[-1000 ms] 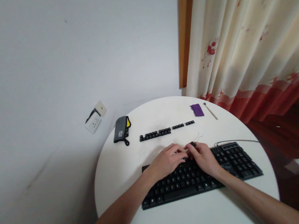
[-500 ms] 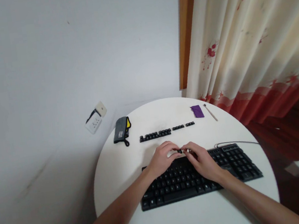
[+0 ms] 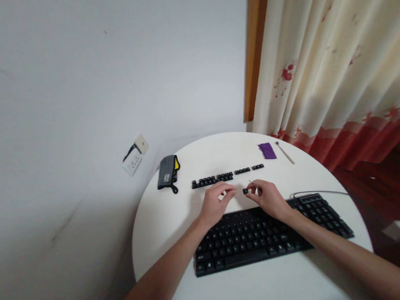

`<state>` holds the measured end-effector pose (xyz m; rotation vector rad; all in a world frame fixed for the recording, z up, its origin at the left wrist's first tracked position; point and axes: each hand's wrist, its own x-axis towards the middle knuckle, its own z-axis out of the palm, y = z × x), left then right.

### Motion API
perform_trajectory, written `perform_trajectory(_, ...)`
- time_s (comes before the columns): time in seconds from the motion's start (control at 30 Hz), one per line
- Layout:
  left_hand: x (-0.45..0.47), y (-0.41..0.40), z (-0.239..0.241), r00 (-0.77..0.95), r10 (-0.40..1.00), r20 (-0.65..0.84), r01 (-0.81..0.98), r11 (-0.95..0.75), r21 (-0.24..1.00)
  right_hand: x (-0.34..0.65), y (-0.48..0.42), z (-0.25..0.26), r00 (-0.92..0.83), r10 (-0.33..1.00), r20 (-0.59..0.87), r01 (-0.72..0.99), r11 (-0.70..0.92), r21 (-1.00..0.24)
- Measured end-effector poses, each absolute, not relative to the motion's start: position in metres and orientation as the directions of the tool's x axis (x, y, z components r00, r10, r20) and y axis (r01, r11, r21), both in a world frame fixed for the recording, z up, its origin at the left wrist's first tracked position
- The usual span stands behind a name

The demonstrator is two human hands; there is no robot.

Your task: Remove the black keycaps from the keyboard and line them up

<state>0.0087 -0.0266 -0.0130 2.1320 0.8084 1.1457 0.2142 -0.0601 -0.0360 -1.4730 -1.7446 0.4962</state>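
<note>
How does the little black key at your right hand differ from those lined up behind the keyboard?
The single keycap is pinched by the right hand; the row of keycaps lies untouched on the table. The single keycap is alone; the row of keycaps sits lined up. Both are small and black.

A grey pouch (image 3: 167,172) lies at the far left of the round white table (image 3: 246,290), near a wall socket (image 3: 132,163). At the far right lie a purple cloth (image 3: 267,151) and, just beside it, a thin stick (image 3: 285,152); a flowered cream curtain (image 3: 337,55) hangs beyond.
</note>
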Motion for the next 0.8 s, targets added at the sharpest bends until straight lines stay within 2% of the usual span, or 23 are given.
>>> perform_trajectory(0.13,-0.001,-0.014,-0.015,0.341,0.788,0.513,0.263,-0.604,0.753,0.217,-0.01,-0.046,0.037,0.978,0.204,0.778,0.1,-0.62)
perform_trajectory(0.3,-0.01,0.0,-0.02,0.222,0.833,0.506,0.292,-0.552,0.781,0.207,0.022,-0.058,0.063,0.983,0.171,0.81,0.05,-0.585)
perform_trajectory(0.8,-0.013,0.002,-0.019,0.231,0.835,0.5,0.291,-0.55,0.783,0.203,0.027,-0.067,0.153,0.984,0.094,0.838,-0.079,-0.54)
